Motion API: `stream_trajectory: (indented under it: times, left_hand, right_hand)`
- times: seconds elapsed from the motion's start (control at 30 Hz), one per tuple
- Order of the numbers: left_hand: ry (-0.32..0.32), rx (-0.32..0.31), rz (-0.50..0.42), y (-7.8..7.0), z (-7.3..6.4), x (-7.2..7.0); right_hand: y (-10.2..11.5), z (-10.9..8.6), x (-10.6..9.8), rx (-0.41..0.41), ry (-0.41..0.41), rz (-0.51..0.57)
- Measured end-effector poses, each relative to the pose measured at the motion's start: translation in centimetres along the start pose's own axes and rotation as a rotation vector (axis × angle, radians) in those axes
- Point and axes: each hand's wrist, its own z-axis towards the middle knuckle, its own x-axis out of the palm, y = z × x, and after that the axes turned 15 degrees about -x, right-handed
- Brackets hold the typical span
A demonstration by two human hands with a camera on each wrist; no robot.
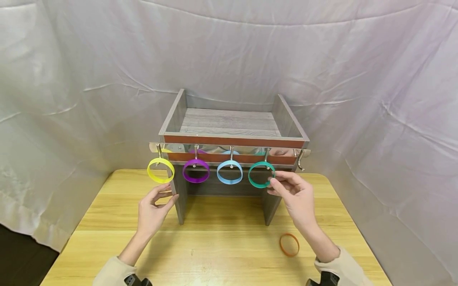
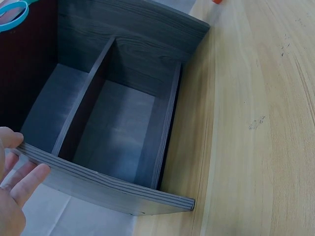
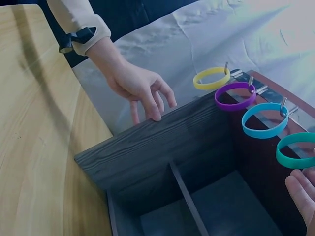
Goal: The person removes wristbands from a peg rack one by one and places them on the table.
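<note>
A green wristband (image 1: 251, 180) hangs on a hook of the metal rail (image 1: 214, 148), and my right hand (image 1: 295, 194) pinches its right edge between thumb and fingers. Light blue (image 1: 229, 181), purple (image 1: 196, 180) and yellow wristbands (image 1: 161, 180) hang on the hooks to its left. With thumb inside and fingers outside, my left hand (image 1: 154, 208) grips the side panel (image 2: 123, 184) of the grey wooden shelf below the yellow band. The right wrist view shows this left hand (image 3: 135, 83) at the panel's edge.
An orange wristband (image 1: 289, 244) lies on the wooden table (image 1: 222, 254) near my right forearm. At the rail's right end a bare hook (image 1: 300, 161) sticks out. Grey cloth (image 1: 229, 51) surrounds the table at the back and sides.
</note>
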Motion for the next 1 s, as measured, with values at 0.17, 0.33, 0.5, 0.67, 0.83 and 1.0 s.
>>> stream_trajectory:
  times: [0.17, 0.33, 0.5, 0.67, 0.83, 1.0]
  left_hand:
    - [0.002, 0.002, -0.004, 0.03, -0.01, -0.01]
    - [0.003, 0.008, -0.01, 0.0, -0.04, 0.01]
    - [0.004, 0.007, -0.009, 0.04, -0.01, -0.03]
    - [0.004, 0.011, -0.006, 0.05, 0.06, -0.03]
    - [0.006, 0.003, -0.02, 0.04, 0.04, 0.01]
    - [0.001, -0.008, -0.013, 0.11, 0.03, 0.03]
  right_hand:
    - [0.19, 0.02, -0.03, 0.004, -0.004, 0.016]
    - [0.38, 0.02, -0.05, 0.005, -0.002, 0.04]
    - [0.51, 0.02, -0.06, 0.008, 0.002, 0.043]
    - [0.67, 0.08, -0.07, -0.005, 0.004, 0.06]
    - [0.84, 0.11, -0.03, -0.01, 0.002, 0.066]
    - [0.99, 0.11, -0.03, -0.01, 0.004, 0.077]
